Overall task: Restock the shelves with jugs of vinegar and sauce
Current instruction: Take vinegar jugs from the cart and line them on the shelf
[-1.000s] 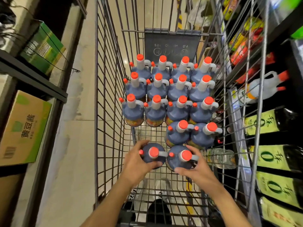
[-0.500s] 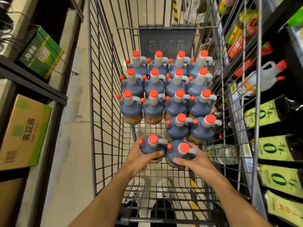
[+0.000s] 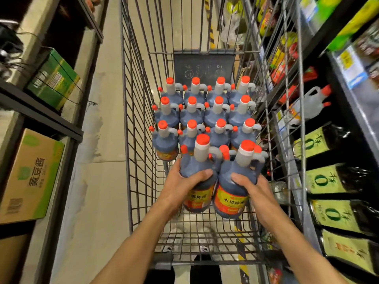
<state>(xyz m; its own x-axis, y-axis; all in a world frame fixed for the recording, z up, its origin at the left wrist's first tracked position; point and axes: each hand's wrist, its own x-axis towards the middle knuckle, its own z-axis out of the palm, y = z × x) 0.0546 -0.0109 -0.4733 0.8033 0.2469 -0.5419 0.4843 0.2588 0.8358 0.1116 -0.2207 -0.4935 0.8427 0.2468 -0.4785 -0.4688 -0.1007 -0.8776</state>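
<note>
Dark vinegar jugs, one (image 3: 198, 171) gripped by left hand (image 3: 180, 186), one (image 3: 238, 181) by right hand (image 3: 253, 190), fingers curled round shoulders | held above cart (image 3: 133, 119) near end | should be lifted level, bases supported, wire sides cleared

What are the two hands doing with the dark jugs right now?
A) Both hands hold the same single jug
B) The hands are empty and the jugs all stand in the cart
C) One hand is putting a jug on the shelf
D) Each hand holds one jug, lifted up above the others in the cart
D: the left hand grips the left jug and the right hand grips the right jug, both raised above the jugs standing in the cart.
</note>
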